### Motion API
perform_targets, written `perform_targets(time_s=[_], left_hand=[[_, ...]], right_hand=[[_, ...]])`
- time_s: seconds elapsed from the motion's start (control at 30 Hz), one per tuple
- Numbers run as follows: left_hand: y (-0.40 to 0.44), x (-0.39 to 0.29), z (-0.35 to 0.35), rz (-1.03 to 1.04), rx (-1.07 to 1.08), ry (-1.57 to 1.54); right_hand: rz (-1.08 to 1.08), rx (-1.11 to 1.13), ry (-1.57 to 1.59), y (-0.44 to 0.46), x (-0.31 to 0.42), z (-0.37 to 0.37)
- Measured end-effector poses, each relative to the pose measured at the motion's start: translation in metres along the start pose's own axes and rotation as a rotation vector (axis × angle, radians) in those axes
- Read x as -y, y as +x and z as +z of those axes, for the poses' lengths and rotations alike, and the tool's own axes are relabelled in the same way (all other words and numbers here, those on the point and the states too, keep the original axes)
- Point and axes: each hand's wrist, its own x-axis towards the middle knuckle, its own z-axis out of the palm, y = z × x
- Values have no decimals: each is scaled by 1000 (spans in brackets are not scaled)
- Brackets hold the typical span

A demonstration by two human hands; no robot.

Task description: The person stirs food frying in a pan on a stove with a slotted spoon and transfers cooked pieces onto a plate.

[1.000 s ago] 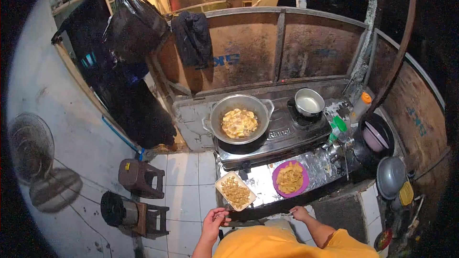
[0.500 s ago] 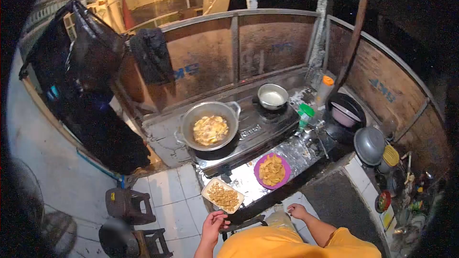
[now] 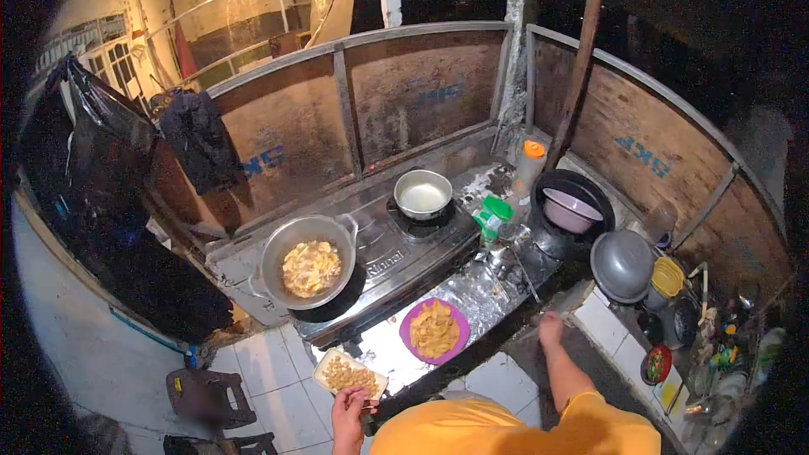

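Observation:
My left hand (image 3: 352,409) is at the near edge of a cream tray (image 3: 323,377) of small light-brown pieces. Its fingers are loosely bent and a little apart, with no held thing visible; whether they touch the tray I cannot tell. My right hand (image 3: 550,327) is stretched forward past the counter's front edge, its fingers foreshortened and hard to make out. Between the hands, a purple plate (image 3: 408,342) holds fried golden pieces. Behind it, a wok (image 3: 278,240) with frying food in bubbling oil sits on the left burner of the stove (image 3: 383,257).
A small pot (image 3: 424,194) with pale liquid stands on the right burner. Beyond are a green-lidded container (image 3: 495,212), an orange-capped jug (image 3: 529,170), a pink basin (image 3: 573,212) and a grey basin (image 3: 622,265). Dishes crowd the far right; a plastic stool (image 3: 206,396) stands left.
My view has turned right, so the stove and tray sit further left. My right hand has reached forward and right. My left hand is now closer to the tray, overlapping its near edge.

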Motion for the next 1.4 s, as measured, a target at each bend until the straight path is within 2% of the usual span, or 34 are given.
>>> perform_targets(time_s=[0.07,0.13,0.17,0.2,0.23,0.27,0.3,0.37,0.4,0.47,0.6,0.67,0.73,0.8,0.83,0.9,0.93,1.0,1.07,1.2,1.27,1.4], left_hand=[[10,3,17,17,-39,-8],[20,5,35,32,-64,-26],[24,7,43,34,-58,-34],[27,9,48,48,-104,-52],[32,11,54,56,-77,-47],[35,10,61,63,-48,-43],[30,-2,73,42,-86,-71],[28,1,81,53,-141,-106],[29,2,82,53,-156,-121],[30,11,78,97,-178,-139],[27,11,64,83,-245,-158],[26,10,52,60,-265,-159],[26,4,39,81,-196,-133],[22,-7,31,97,-197,-104],[20,-11,25,110,-191,-109],[15,-15,9,126,-185,-116],[15,-16,0,120,-183,-110],[7,-17,-17,106,-181,-100],[1,-20,-30,133,-177,-93],[-11,-28,-51,181,-170,-137],[-17,-25,-59,185,-173,-188],[-22,-21,-71,248,-193,-211]], right_hand=[[-8,-99,-547,32,52,15],[10,13,-517,65,63,28],[289,113,-491,87,46,37],[246,210,-562,93,67,42],[312,419,-620,85,142,44],[293,439,-586,105,77,50],[48,507,-687,126,18,58],[443,657,-349,125,50,67],[427,686,-350,124,60,72],[842,626,-116,117,85,79],[955,578,-14,116,87,85],[887,501,20,117,71,81],[865,415,24,108,70,84],[598,274,26,93,73,88],[593,270,26,87,67,91],[194,348,308,75,58,101],[186,345,313,74,81,85],[387,576,17,17,230,123],[-149,581,-136,-5,255,155],[-347,744,-536,-57,403,209],[-638,686,-622,-65,412,253],[-905,697,-787,-79,458,325]])
